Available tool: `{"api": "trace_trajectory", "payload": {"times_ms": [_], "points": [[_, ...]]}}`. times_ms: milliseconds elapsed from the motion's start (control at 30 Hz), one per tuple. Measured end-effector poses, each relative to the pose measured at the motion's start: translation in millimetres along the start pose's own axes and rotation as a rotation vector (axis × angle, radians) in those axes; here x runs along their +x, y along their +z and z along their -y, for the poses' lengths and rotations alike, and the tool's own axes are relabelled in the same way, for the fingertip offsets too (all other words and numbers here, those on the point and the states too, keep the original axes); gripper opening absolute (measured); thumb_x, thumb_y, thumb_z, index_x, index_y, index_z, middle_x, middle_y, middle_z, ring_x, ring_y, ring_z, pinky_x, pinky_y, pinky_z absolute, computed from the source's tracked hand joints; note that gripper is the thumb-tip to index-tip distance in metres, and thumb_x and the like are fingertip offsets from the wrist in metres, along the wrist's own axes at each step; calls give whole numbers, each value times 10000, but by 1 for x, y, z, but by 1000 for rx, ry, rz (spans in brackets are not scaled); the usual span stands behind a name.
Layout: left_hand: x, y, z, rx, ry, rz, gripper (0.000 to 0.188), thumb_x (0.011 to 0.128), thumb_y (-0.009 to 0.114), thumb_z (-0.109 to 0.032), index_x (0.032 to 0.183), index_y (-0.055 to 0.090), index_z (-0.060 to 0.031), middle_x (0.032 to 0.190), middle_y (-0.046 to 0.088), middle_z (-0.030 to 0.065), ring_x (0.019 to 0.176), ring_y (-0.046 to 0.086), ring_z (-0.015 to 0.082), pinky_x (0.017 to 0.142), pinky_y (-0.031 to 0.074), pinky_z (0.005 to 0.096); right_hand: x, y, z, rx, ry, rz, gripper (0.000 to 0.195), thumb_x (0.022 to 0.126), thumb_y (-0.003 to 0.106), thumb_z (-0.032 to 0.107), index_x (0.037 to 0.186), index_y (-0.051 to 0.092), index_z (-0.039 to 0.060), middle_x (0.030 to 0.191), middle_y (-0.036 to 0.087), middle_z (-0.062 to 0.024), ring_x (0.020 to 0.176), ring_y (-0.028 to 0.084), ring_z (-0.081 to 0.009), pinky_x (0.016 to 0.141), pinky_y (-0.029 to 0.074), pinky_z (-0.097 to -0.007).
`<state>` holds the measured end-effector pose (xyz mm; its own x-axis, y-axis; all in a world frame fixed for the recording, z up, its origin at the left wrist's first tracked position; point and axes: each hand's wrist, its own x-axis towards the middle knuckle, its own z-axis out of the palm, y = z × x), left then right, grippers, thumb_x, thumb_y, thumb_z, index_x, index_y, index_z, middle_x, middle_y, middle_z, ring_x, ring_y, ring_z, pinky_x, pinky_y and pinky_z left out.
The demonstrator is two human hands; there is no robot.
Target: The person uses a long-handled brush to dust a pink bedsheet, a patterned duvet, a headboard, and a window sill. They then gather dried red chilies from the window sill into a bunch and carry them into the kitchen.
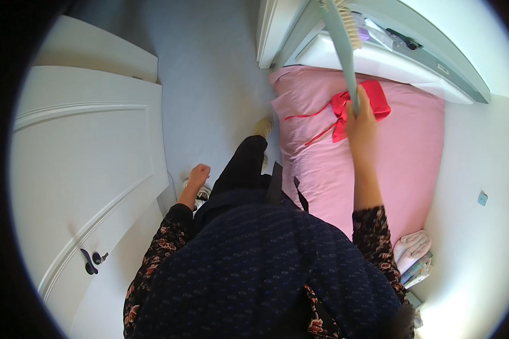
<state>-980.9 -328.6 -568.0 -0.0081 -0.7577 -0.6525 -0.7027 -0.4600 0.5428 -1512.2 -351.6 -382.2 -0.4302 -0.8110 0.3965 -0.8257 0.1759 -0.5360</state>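
My right hand (363,123) grips the handle of a pale green bed brush (343,46), which is raised with its light bristles facing right. Below it a red cloth pouch with ties (375,99) lies on the pink bed sheet (407,156); the hand covers part of the pouch. My left hand (199,175) hangs at my left side, fingers curled, with nothing visible in it. The tip of the brush is cut off by the upper edge of the view.
A white door (89,144) with a dark handle (89,262) stands at left. The headboard shelf (445,70) holds small items. Folded textiles (412,250) lie at the bed's lower right corner. Shoes (202,194) sit on the grey floor (203,84) near my left hand.
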Motion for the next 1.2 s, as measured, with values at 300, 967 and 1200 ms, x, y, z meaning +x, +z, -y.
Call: {"api": "trace_trajectory", "payload": {"times_ms": [300, 967, 1200], "points": [[-14, -39, 71, -64, -170, 71, 214, 804, 557, -217, 823, 613, -11, 742, 623, 92, 602, 589, 190, 611, 473, 337, -70, 81, -15, -198, 259, 645, 459, 820, 566, 207, 1258, 435, 242, 947, 629, -190, 869, 611, -374, 717, 472, -494], [107, -232, 48, 46, -189, -64, 176, 847, 544, -216, 894, 629, -70, 753, 653, 74, 681, 632, 166, 630, 487, 323, 29, 206, 26, -615, 11, 1060, 321, 789, 527, 110, 1074, 589, 243, 853, 664, -123, 821, 653, -313, 681, 509, -444], [161, -205, 19, 241, -4, 176, 243, 801, 529, -248, 833, 635, -32, 750, 651, 129, 665, 649, 234, 643, 506, 367, 37, 212, 124, -165, 257, 987, 370, 834, 588, 381, 1034, 544, 73, 733, 635, -160, 643, 627, -333, 577, 486, -442]]}}
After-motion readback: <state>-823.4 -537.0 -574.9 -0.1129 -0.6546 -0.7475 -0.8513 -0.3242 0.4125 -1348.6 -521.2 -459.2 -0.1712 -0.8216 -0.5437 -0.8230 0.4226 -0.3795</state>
